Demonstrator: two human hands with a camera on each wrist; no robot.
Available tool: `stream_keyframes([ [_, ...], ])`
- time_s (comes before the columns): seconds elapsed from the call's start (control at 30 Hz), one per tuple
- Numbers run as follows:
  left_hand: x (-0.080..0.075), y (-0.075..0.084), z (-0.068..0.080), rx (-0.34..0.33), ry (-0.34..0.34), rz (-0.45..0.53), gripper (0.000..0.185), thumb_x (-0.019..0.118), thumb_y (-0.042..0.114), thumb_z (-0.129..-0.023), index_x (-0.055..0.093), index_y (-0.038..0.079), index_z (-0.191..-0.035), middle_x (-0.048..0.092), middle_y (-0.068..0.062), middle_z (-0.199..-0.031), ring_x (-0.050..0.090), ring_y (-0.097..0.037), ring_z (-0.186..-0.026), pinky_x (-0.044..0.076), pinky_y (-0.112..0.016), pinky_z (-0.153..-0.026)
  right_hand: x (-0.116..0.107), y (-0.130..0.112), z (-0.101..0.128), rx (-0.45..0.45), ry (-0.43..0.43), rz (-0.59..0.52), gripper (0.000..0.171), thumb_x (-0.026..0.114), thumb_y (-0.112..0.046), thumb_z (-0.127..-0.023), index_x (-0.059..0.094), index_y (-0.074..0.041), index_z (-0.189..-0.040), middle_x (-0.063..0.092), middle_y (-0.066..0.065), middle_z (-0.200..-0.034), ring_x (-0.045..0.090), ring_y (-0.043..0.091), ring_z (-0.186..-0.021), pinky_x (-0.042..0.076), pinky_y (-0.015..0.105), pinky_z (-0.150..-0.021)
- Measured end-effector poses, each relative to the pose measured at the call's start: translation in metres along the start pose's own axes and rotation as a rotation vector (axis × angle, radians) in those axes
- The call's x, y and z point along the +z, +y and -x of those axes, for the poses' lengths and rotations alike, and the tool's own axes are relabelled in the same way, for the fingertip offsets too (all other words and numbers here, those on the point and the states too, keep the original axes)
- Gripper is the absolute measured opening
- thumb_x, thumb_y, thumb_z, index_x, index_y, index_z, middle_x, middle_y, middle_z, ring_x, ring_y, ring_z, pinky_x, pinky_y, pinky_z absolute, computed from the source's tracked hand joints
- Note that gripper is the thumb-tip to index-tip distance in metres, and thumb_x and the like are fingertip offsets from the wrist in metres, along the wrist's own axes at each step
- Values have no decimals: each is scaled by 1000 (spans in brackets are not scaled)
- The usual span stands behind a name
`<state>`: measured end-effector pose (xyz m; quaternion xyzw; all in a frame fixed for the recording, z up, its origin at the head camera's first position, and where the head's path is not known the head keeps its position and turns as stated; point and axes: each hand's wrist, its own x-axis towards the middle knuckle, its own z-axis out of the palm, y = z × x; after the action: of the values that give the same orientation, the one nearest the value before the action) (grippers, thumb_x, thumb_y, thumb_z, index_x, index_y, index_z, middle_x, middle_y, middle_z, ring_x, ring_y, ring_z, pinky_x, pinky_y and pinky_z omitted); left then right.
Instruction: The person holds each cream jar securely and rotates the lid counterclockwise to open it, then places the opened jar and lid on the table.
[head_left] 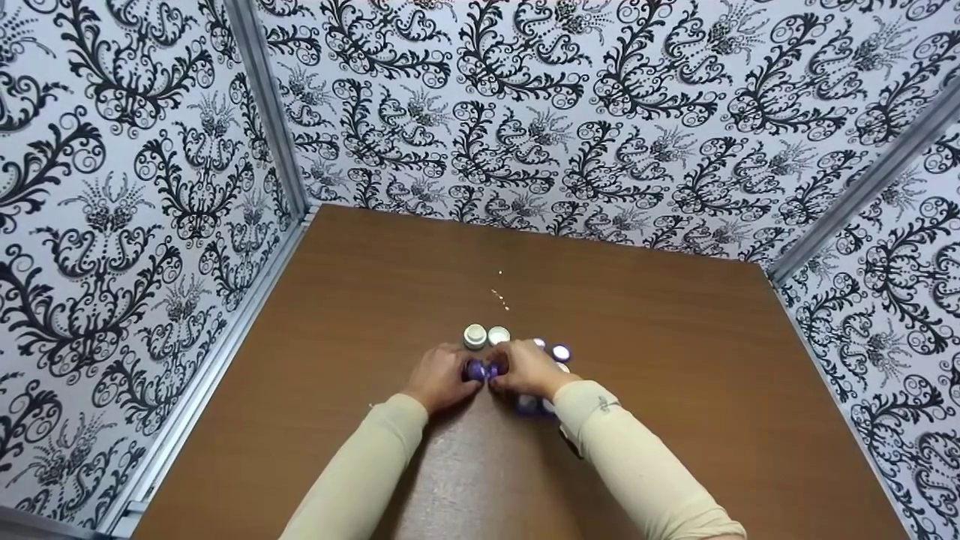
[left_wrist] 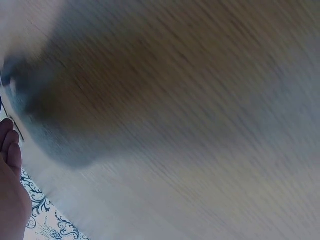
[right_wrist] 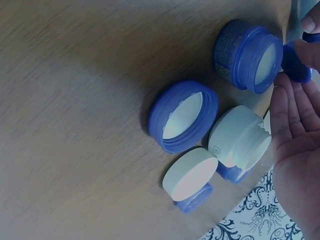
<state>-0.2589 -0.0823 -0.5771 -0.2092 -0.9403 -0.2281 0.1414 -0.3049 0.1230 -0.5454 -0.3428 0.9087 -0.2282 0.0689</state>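
Observation:
My two hands meet over the middle of the brown table (head_left: 675,360) and hold a small blue jar (head_left: 481,370) between them. My left hand (head_left: 442,377) grips it from the left. From the right, my right hand (head_left: 525,369) pinches its blue end (right_wrist: 295,62) with thumb and fingers. In the right wrist view a blue jar on its side (right_wrist: 247,55), an upturned blue lid (right_wrist: 182,117), a white jar (right_wrist: 240,137) and a white-topped piece (right_wrist: 190,175) lie by that hand. The left wrist view is blurred and shows only fingertips (left_wrist: 10,145).
Two white pots (head_left: 475,336) (head_left: 498,335) stand just beyond my hands, and purple lids (head_left: 560,352) lie to their right. A few pale specks (head_left: 501,296) dot the table farther back. Patterned walls (head_left: 570,112) close in the table on three sides.

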Motion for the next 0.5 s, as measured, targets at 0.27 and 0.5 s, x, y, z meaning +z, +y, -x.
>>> stream_keyframes([
  [0.27, -4, 1, 2, 4, -2, -32, 30, 83, 35, -75, 74, 12, -93, 69, -6, -88, 66, -27, -87, 52, -43, -78, -7, -7, -1, -25, -36, 110, 12, 79, -18, -72, 71, -11, -78, 50, -13, -59, 46, 10, -55, 39, 30, -52],
  [0.5, -2, 0, 3, 7, 2, -30, 30, 82, 35, -75, 74, 11, -93, 67, -6, -88, 65, -27, -86, 52, -43, -78, -9, -9, 0, -62, -32, 147, 9, 79, -14, -72, 71, -9, -75, 51, -11, -61, 49, 13, -58, 42, 32, -55],
])
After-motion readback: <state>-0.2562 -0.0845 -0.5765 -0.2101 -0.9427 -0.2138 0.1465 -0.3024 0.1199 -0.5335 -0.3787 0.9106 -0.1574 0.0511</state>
